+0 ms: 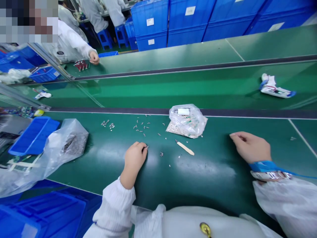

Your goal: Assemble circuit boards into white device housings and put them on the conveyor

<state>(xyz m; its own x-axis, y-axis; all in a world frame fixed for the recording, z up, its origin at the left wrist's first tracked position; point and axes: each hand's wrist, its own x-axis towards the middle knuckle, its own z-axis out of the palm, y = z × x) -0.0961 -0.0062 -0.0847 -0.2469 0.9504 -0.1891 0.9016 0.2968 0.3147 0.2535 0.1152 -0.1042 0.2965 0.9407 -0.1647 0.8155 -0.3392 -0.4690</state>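
Head view, left hand (135, 159) was curled on the green conveyor belt (198, 175), its fingertips (144, 147) hid a tiny thing (147, 146), grip could not be told, right hand (250, 147) lay released and empty, small metal parts (142, 127) were scattered ahead of the left hand
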